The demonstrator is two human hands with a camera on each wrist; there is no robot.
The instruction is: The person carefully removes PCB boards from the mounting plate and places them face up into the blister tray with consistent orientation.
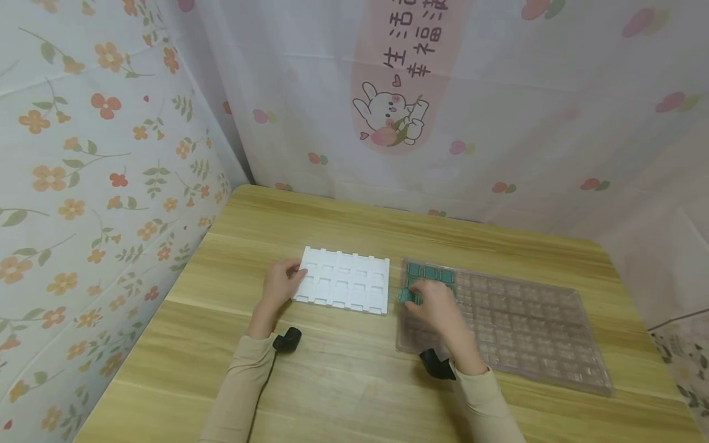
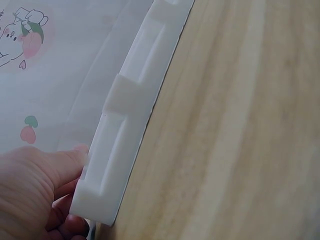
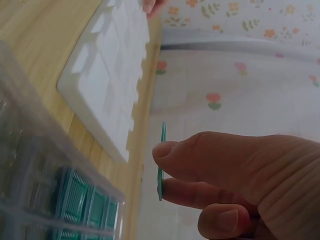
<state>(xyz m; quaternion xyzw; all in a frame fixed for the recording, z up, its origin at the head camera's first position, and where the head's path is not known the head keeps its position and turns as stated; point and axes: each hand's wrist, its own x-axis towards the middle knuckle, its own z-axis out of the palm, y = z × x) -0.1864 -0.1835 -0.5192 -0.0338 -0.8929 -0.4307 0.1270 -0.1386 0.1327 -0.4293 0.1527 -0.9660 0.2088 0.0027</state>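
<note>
My left hand [image 1: 281, 283] grips the left edge of a white slotted tray [image 1: 343, 269], its thumb along the edge in the left wrist view. The tray has two rows of shallow recesses. To its right, my right hand [image 1: 440, 307] pinches a small, thin green circuit board [image 3: 162, 172] between thumb and fingers. In the right wrist view the board stands edge-on. The hand is over the left end of a clear plastic compartment tray [image 1: 532, 332]. More green boards [image 1: 431, 272] lie in that end's compartments, partly hidden by the hand.
Both trays lie on a wood-grain table [image 1: 332, 381], with a narrow gap between them. A patterned curtain [image 1: 310, 92] hangs behind the table, and a floral one [image 1: 100, 184] hangs along the left. Black wrist cameras [image 1: 288, 339] sit at both cuffs.
</note>
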